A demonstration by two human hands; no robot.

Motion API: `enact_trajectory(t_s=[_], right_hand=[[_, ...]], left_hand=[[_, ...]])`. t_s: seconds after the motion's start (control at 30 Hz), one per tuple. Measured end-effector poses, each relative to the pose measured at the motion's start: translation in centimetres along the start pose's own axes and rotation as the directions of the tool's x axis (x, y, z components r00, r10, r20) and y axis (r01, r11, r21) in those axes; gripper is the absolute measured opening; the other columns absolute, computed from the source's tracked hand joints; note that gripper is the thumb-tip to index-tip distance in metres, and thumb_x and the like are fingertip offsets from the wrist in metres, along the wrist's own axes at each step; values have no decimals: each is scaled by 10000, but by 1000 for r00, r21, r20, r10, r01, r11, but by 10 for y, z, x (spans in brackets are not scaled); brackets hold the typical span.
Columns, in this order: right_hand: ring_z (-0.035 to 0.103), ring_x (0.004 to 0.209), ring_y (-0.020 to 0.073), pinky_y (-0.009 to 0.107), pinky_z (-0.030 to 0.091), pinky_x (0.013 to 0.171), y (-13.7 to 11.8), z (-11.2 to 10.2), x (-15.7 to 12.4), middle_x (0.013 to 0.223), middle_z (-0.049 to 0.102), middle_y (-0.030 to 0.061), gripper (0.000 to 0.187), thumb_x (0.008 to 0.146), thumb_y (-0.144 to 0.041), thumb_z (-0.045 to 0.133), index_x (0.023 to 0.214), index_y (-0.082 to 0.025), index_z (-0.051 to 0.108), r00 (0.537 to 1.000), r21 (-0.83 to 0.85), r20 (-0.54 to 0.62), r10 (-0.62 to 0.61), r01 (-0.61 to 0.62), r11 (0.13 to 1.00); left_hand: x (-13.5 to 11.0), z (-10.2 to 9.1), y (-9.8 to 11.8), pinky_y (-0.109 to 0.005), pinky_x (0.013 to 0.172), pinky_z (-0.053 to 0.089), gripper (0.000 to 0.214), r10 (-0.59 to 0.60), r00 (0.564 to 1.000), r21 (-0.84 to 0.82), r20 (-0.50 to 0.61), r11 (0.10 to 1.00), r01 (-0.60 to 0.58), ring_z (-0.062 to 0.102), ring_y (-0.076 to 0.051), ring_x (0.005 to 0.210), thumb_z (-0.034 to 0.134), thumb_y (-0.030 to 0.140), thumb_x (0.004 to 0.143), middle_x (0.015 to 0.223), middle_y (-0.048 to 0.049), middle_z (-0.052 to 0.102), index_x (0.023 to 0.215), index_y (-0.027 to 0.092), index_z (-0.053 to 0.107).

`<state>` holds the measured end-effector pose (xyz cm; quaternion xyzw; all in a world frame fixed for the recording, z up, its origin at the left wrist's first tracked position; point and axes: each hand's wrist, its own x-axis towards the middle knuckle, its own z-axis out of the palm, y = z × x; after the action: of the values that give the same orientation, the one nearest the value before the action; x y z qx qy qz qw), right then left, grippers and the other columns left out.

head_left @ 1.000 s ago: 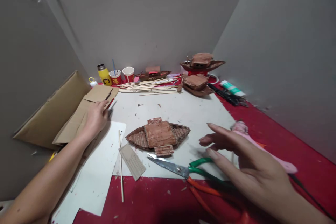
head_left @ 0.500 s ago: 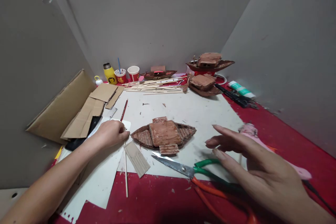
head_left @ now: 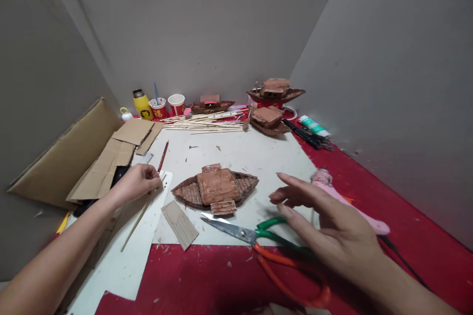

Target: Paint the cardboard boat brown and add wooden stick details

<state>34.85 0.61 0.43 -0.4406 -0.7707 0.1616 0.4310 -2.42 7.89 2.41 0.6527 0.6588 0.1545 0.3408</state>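
My left hand point(head_left: 142, 181) is closed in a pinch on a thin wooden stick point(head_left: 135, 230), which slants down over the white paper at the left. My right hand point(head_left: 325, 221) hovers with fingers spread, holding nothing, above the handles of open scissors point(head_left: 242, 232) with one green and one orange grip. Between the hands sits a brown model boat point(head_left: 218, 187) with a roofed cabin and small flaps at its sides. A small scored cardboard piece point(head_left: 180, 225) lies just left of the scissors' blades. A dark red pencil point(head_left: 163, 156) rests beyond my left hand.
Cardboard sheets point(head_left: 99, 167) lean and lie at the left. Several sticks point(head_left: 207, 122), a yellow bottle point(head_left: 143, 105) and paper cups point(head_left: 176, 104) stand or lie at the back. More model boats point(head_left: 269, 119) are there too. A pink glue gun point(head_left: 343, 202) lies at the right.
My left hand has shifted left with the stick, which now slants across the white paper instead of pointing toward me. My right hand stays open. The whole view has turned slightly right.
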Motion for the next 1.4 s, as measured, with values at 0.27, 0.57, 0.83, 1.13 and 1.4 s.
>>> enact_trajectory(t_s=[0.27, 0.57, 0.83, 1.13, 1.4], right_hand=[[687, 841, 130, 234, 568, 774, -1, -3, 4, 982, 699, 20, 532, 942, -189, 575, 1436, -333, 440, 999, 21, -33, 10, -9, 1000], [701, 837, 164, 266, 578, 733, -1, -4, 6, 964, 716, 49, 478, 947, -271, 564, 1413, -279, 458, 988, -4, -71, 135, -135, 991], [721, 898, 230, 337, 602, 696, 8, -1, 14, 1185, 687, 161, 720, 943, -440, 525, 1554, -227, 211, 928, 27, 104, 357, -361, 932], [664, 1114, 280, 480, 554, 890, 17, 8, 19, 1411, 517, 238, 849, 913, -523, 546, 1576, -257, 88, 847, 247, 255, 466, -523, 816], [571, 1254, 257, 506, 498, 991, 29, 19, 22, 1475, 442, 220, 854, 907, -495, 589, 1561, -284, 83, 857, 454, 321, 404, -513, 728]], left_hand=[[0, 1, 2, -213, 486, 343, 367, 20, 967, -278, -255, 956, -94, 405, -96, 469, 543, 508, 799, 563, 70, 472, 944, 171, 547], [-13, 30, 10, -205, 421, 267, 368, 20, 991, -345, -135, 936, -66, 324, -97, 426, 554, 521, 815, 502, 97, 388, 966, 185, 561], [-16, 45, 11, -244, 519, 317, 424, 78, 990, -230, -118, 968, -103, 400, -138, 540, 474, 500, 877, 592, 51, 476, 1119, 164, 567], [-23, 47, 19, -258, 553, 356, 410, 107, 992, -284, -70, 951, -123, 469, -154, 574, 507, 489, 843, 631, 21, 554, 1078, 162, 586], [-28, 50, 24, -240, 514, 331, 336, 122, 992, -450, 31, 888, -95, 483, -134, 529, 601, 431, 823, 612, -3, 618, 1028, 165, 620]])
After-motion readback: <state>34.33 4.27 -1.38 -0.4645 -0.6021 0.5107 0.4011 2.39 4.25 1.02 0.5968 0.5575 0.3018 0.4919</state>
